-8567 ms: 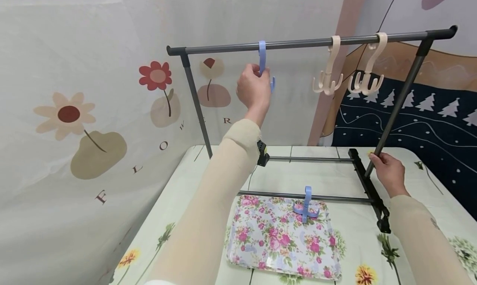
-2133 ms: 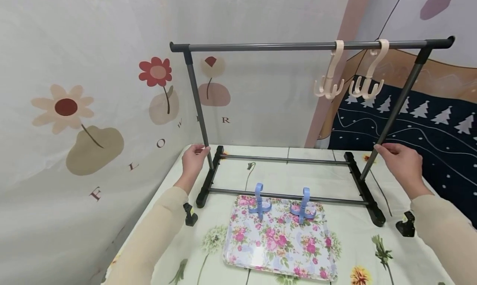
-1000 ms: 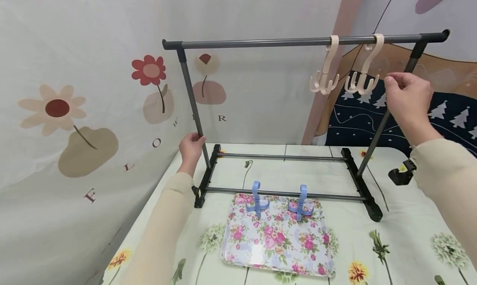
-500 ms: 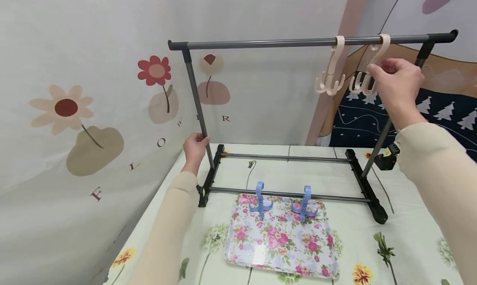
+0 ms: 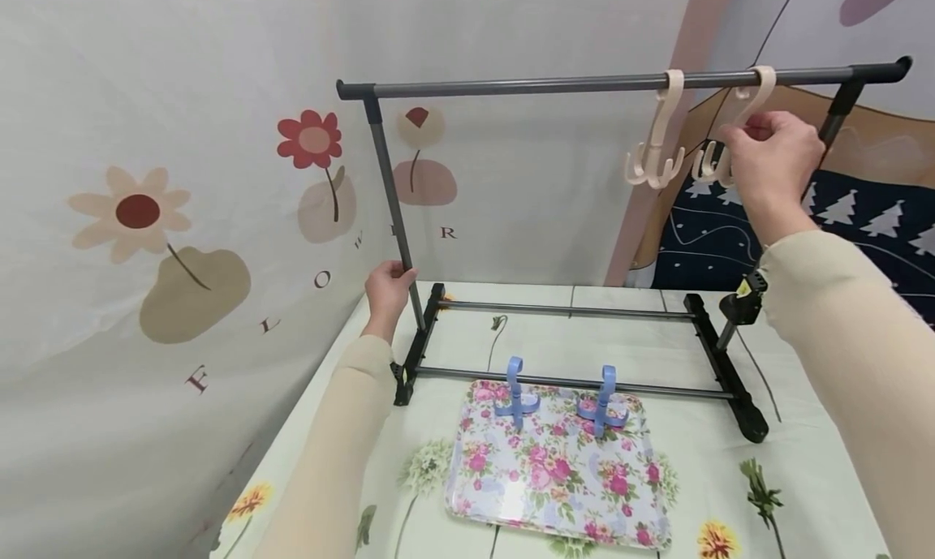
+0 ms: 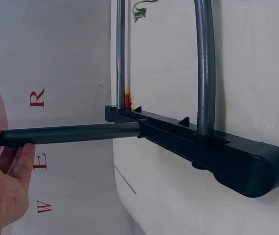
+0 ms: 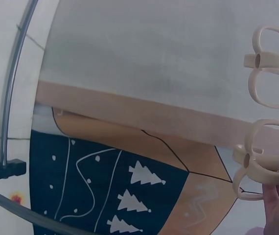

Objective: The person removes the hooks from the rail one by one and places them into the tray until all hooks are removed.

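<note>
Up it has come, my right hand (image 5: 777,161), off the low part of the right post (image 5: 834,125) where it was two seconds ago and onto the right cream hook (image 5: 760,101). Now from the left: my left hand (image 5: 387,293) stays put, thumb and fingers pinching the left post (image 5: 390,186), with the black left foot (image 5: 418,348) just below it. Between my hands and lower, the floral tray (image 5: 562,506) lies on the table, left blue hook (image 5: 516,397) and right blue hook (image 5: 604,405) side by side on it. Above, the top bar (image 5: 519,87) runs higher than both hands. Just left of my right hand hangs the left cream hook (image 5: 661,129), untouched. And my right hand itself? Thumb and fingers pinch the right cream hook's stem, its top curve over the bar. Well below that hand, the black right foot (image 5: 726,372) stands on the table.
</note>
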Available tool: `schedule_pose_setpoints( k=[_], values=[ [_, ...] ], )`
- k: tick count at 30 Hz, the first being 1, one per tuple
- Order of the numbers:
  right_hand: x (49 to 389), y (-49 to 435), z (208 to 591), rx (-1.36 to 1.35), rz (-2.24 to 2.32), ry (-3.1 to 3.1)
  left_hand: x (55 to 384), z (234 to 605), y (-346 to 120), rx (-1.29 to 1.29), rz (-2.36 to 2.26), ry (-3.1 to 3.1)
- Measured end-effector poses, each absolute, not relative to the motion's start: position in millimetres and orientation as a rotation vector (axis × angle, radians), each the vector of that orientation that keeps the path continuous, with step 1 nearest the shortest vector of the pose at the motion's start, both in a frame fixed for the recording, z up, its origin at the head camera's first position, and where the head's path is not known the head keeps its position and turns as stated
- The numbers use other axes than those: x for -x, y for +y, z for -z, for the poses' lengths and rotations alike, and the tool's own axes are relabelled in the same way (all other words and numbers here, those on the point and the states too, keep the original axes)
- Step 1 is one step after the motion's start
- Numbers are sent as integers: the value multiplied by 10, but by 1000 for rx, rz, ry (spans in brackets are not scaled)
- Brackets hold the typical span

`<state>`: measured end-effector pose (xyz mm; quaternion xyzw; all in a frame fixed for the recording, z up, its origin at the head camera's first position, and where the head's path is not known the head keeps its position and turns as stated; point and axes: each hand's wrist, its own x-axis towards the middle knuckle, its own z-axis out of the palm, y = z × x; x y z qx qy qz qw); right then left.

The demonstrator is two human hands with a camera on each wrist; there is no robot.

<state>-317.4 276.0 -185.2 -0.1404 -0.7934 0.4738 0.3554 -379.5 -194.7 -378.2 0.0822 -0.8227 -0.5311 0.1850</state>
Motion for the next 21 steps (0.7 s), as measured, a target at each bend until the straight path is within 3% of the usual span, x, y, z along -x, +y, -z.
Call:
schedule_pose_setpoints(
  k=[21],
  values=[
    [3171,2821,1568,396,-1179,-2013,3796,3771,-1933,-229,1505,-2323]
  ],
)
